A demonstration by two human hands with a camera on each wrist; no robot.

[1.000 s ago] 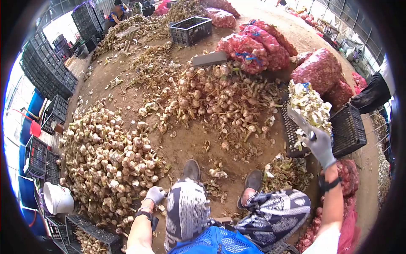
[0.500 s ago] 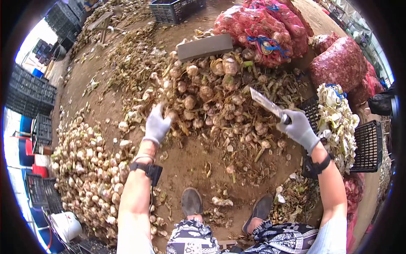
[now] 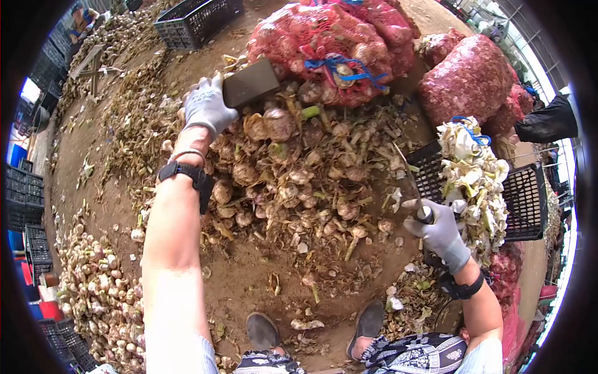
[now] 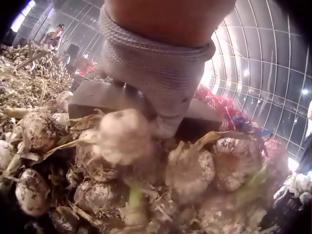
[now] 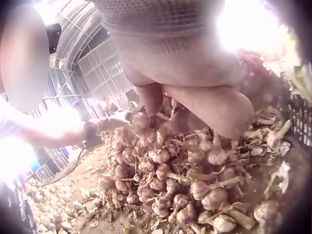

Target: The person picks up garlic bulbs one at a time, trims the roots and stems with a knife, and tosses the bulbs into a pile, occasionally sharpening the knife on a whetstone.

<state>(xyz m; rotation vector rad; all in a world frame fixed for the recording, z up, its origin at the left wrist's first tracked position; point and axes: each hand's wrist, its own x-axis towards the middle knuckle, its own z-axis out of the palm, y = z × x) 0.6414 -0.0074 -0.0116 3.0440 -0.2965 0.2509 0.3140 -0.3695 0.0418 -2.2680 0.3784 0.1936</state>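
My gloved left hand (image 3: 208,107) is at the left end of a grey rectangular block (image 3: 252,84), gripping it with the thumb over its near side. The block (image 4: 87,100) lies on top of a heap of garlic bulbs (image 3: 289,174) with dry stalks. In the left wrist view a blurred garlic bulb (image 4: 124,136) is just below the hand. My gloved right hand (image 3: 441,234) grips a knife by its dark handle (image 3: 425,215). Its thin blade points up and away, seen nearly edge-on beside the heap's right side.
A black crate (image 3: 523,202) with pale garlic skins (image 3: 470,174) stands at the right. Red net sacks (image 3: 330,50) lie behind the heap, with another sack (image 3: 467,78) farther right. More garlic (image 3: 99,293) covers the ground at lower left. A second crate (image 3: 196,25) stands far back.
My left hand has risen from beside my knee, forward past the heap's left side, and taken hold of the block. My right hand has moved with the knife from over the crate to the heap's right side.
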